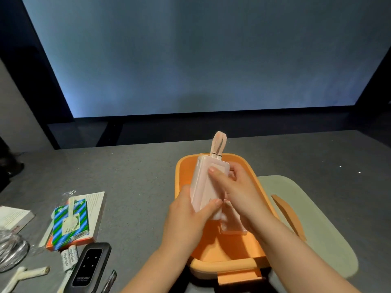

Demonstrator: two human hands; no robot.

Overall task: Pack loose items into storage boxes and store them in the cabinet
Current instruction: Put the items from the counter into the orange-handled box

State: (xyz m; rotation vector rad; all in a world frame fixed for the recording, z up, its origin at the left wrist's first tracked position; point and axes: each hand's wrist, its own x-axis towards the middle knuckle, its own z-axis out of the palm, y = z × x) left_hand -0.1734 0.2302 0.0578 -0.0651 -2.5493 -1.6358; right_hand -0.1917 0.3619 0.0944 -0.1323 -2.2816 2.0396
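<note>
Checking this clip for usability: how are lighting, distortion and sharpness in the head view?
Head view: dim room, lit mostly by the large glowing screen; wide-angle lens bends its edges outward; both hands, left hand and right hand, holding the pink power bank over the orange box, are well lit and fairly sharp; small print on the items at left is soft.

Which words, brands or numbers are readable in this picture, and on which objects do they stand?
"Heybright": on the white tubes, printed lengthwise.
Black device: a brand line, too blurred to read.
Open books: printed text, too small to read.
Striped box: a barcode, unreadable.
Pink power bank: no text visible.
</note>
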